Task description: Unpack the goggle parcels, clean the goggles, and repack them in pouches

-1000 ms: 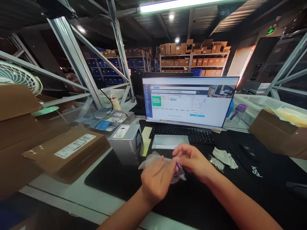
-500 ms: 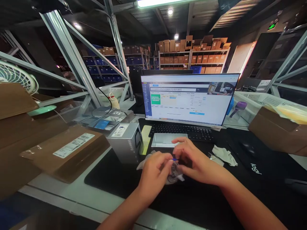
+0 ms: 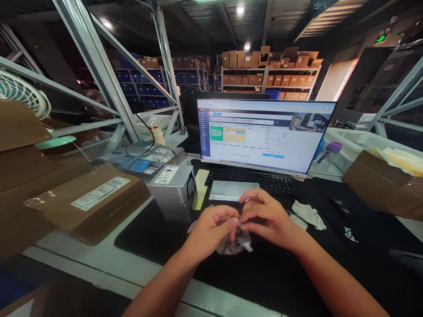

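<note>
A crumpled clear plastic bag (image 3: 233, 247) with something grey and white inside lies on the black desk mat (image 3: 261, 281), under my hands. My left hand (image 3: 213, 229) is closed, thumb and forefinger pinching the gathered top of the bag. From the other side my right hand (image 3: 269, 218) meets it, its thumb and fingertips pinched at the same spot. The exact bit between the fingertips is hidden. Just beyond the hands sits an open shallow grey box tray (image 3: 220, 191), and to the left a grey product box (image 3: 170, 193) stands upright.
A keyboard (image 3: 244, 177) and monitor (image 3: 264, 136) are at the back. A taped brown carton (image 3: 99, 207) lies left. Right are a crumpled whitish cloth-like item (image 3: 309, 215), a mouse (image 3: 340, 206) and an open carton (image 3: 380, 182). A yellow-green strip (image 3: 200, 189) lies beside the grey box.
The blue piece visible between my fingertips is now out of sight. My hands have drawn closer together above the bag. A yellow panel has appeared on the screen, and the view has shifted slightly.
</note>
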### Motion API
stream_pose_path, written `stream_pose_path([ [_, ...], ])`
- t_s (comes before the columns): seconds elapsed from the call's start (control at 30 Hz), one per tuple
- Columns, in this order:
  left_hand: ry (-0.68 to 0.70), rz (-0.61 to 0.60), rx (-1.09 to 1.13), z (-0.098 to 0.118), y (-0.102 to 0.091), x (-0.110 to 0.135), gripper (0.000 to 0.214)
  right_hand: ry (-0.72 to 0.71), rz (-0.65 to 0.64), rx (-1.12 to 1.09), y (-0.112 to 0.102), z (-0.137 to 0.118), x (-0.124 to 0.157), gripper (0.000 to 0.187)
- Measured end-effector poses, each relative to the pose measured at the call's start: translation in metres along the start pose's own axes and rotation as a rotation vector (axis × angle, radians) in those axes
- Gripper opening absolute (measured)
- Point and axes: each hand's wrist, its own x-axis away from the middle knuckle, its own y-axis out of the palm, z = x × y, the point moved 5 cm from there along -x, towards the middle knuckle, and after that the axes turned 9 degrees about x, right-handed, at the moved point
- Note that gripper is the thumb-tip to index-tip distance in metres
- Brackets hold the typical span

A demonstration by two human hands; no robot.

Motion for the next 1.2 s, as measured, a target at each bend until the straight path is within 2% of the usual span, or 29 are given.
stream_pose_path([
  [0.1, 0.007, 0.024, 0.036, 0.002, 0.000, 0.001, 0.038, -0.025, 0.082, 0.041, -0.001, -0.001, 0.000, 0.006],
  [0.23, 0.010, 0.053, 0.042, 0.002, -0.001, 0.002, 0.036, -0.021, 0.106, 0.109, 0.000, -0.005, -0.002, 0.006],
  [0.43, 0.015, 0.033, 0.095, -0.002, -0.001, 0.002, 0.032, 0.164, 0.140, 0.027, -0.005, 0.001, -0.001, 0.005],
  [0.57, 0.055, 0.023, 0.029, -0.001, -0.002, 0.003, 0.033, 0.253, 0.142, -0.051, -0.007, 0.008, -0.002, 0.009],
  [0.77, 0.090, 0.006, -0.089, -0.005, -0.004, 0.005, 0.037, 0.285, 0.155, 0.007, -0.011, 0.013, 0.001, 0.010],
  [0.97, 0.066, -0.038, -0.196, -0.008, -0.002, 0.006, 0.047, 0.320, 0.169, -0.005, -0.017, 0.017, 0.002, 0.012],
  [1.07, 0.055, -0.059, -0.214, -0.007, -0.001, 0.007, 0.049, 0.330, 0.206, -0.042, -0.019, 0.018, 0.002, 0.011],
  [1.2, 0.092, -0.022, -0.267, -0.003, -0.001, 0.007, 0.038, 0.332, 0.291, -0.069, -0.021, 0.021, 0.001, 0.013],
])
